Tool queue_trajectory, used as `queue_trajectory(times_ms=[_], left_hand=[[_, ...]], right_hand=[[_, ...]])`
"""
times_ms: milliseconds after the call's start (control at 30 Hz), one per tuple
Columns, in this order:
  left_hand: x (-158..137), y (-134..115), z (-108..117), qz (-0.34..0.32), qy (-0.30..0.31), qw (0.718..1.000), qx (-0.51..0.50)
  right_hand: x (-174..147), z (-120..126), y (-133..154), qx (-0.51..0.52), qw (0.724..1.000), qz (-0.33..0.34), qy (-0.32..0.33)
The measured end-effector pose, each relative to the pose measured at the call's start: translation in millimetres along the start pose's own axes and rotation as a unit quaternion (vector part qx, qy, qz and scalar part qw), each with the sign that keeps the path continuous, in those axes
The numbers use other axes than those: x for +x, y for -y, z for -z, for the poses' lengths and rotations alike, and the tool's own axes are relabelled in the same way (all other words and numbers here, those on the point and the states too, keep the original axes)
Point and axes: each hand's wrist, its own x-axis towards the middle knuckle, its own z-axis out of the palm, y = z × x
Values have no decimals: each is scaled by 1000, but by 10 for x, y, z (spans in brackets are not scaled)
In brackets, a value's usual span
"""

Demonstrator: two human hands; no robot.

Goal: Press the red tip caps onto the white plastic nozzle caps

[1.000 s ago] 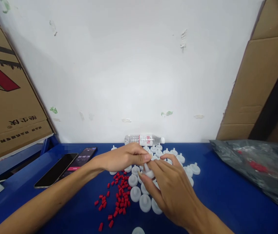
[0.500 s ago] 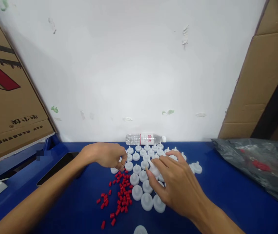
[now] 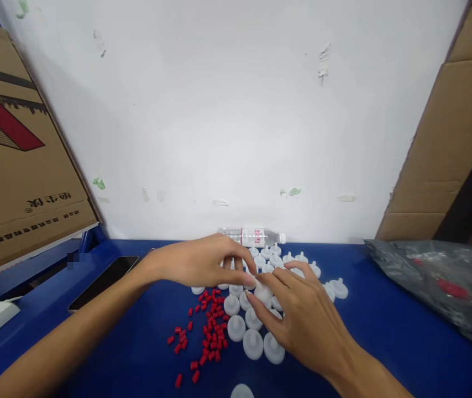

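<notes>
Clock centred on the held white part (image 3: 264, 297), 12 toward the wall (image 3: 240, 121): phone (image 3: 102, 283) at 9, left hand (image 3: 203, 260) at 10, thumb and index in a narrow pinch right at the part's upper end, can't tell if anything's between them. Loose red pieces (image 3: 213, 326) at 8, other white discs (image 3: 253, 344) stem-up at 6 and 12, clear bottle (image 3: 256, 237) on its side beyond them at 12. Right hand (image 3: 302, 312) at 4, thumb and fingers closed round the part's base; grey bag (image 3: 439, 290) at 3, well apart.
</notes>
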Motion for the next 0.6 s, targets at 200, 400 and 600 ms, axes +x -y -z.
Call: queue_trajectory(times_ms=[200,400,600], left_hand=[[26,-38,-69,-40,-61,995,62],[-21,377,188,113,-220,911,329],[218,1058,86,173,-127,907,362]], right_hand=[[-7,-7,0,-11,999,-18,-30],[-1,-26,-93,-45,995,-84,-30],[-5,-29,-93,-27,995,-96,-20]])
